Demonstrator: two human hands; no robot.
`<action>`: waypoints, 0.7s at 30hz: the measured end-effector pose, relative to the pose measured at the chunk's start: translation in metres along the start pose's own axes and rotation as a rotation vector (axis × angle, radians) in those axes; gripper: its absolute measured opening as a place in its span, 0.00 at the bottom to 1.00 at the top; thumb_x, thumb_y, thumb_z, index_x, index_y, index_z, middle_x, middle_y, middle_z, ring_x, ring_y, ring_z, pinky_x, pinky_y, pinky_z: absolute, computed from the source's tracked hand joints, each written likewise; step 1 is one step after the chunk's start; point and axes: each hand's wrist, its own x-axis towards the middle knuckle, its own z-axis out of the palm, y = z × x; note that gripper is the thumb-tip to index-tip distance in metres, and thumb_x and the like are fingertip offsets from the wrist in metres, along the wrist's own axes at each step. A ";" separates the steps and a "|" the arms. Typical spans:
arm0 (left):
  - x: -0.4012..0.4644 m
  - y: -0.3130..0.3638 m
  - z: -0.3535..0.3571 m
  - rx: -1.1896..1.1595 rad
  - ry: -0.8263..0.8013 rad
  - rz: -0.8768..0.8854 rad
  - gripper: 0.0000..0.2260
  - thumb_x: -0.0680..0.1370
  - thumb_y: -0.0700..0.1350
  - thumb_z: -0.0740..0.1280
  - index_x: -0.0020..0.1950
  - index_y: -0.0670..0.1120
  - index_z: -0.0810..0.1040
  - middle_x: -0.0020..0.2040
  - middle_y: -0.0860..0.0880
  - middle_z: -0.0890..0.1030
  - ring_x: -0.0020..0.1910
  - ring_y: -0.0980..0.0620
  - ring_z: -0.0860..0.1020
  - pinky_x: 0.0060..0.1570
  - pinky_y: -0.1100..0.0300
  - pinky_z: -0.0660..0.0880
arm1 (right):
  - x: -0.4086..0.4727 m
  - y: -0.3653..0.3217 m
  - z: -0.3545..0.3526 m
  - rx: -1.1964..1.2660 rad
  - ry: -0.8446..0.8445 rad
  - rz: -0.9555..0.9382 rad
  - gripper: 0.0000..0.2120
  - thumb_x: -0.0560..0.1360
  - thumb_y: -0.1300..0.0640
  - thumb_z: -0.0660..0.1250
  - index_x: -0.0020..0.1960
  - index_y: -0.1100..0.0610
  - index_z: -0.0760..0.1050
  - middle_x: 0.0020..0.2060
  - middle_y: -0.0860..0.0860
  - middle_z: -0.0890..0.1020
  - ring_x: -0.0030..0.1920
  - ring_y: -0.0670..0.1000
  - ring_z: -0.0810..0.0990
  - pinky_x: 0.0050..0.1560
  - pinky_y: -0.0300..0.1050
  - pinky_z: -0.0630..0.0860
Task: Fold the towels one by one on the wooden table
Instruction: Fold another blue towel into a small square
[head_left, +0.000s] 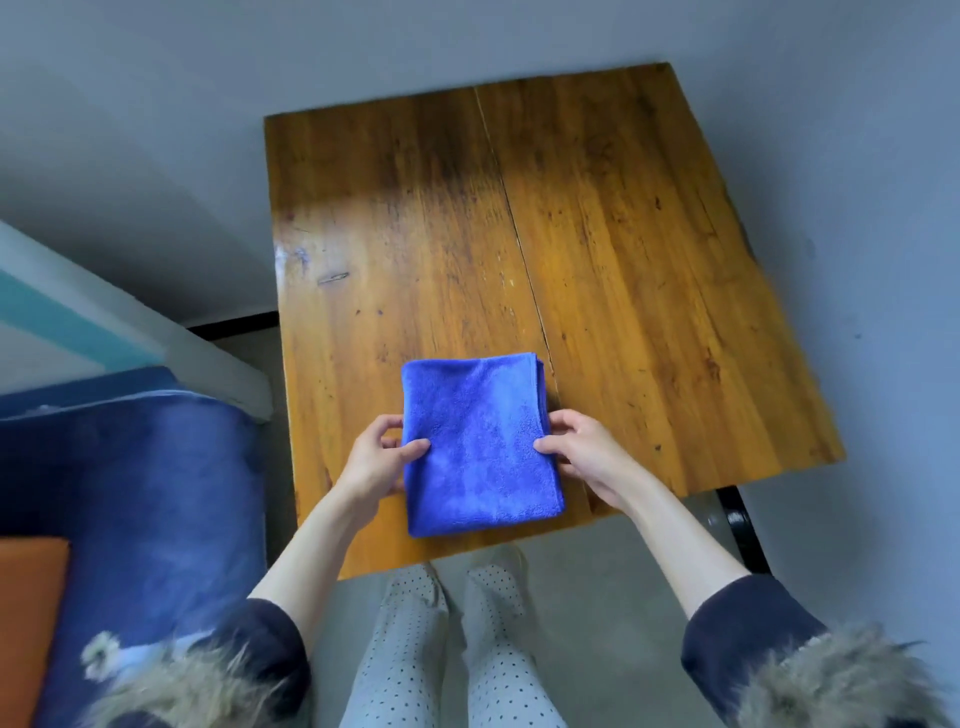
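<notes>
Fur-trimmed cuffs (831, 680) frame my view, and past them my left hand (376, 462) and right hand (584, 452) each pinch a side edge of the blue towel (480, 447), thumbs on top, fingers tucked under. It lies folded into a neat rectangle near the front edge of the wooden table (597, 234). If I lift unevenly, I think the stacked layers along the right side could slip and fan apart, and the plush cloth could sag open in the middle. No brand, label or writing shows anywhere.
</notes>
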 end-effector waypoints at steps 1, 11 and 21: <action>-0.010 -0.001 -0.006 -0.034 -0.001 -0.004 0.11 0.77 0.39 0.66 0.58 0.47 0.73 0.44 0.48 0.79 0.37 0.56 0.80 0.26 0.63 0.74 | -0.007 -0.003 0.001 0.002 -0.033 -0.011 0.14 0.74 0.67 0.64 0.59 0.58 0.71 0.53 0.54 0.80 0.51 0.51 0.80 0.52 0.49 0.76; -0.107 -0.011 -0.087 -0.303 0.120 0.145 0.14 0.76 0.35 0.64 0.59 0.46 0.73 0.50 0.44 0.78 0.47 0.51 0.79 0.41 0.57 0.77 | -0.076 -0.062 0.067 -0.110 -0.230 -0.239 0.14 0.73 0.69 0.65 0.56 0.56 0.72 0.50 0.52 0.78 0.47 0.48 0.79 0.45 0.43 0.78; -0.195 -0.090 -0.214 -0.414 0.329 0.286 0.16 0.75 0.34 0.65 0.55 0.54 0.73 0.49 0.43 0.75 0.44 0.51 0.78 0.42 0.54 0.78 | -0.146 -0.085 0.219 -0.362 -0.449 -0.340 0.16 0.73 0.68 0.65 0.59 0.55 0.72 0.52 0.56 0.78 0.48 0.52 0.79 0.49 0.48 0.77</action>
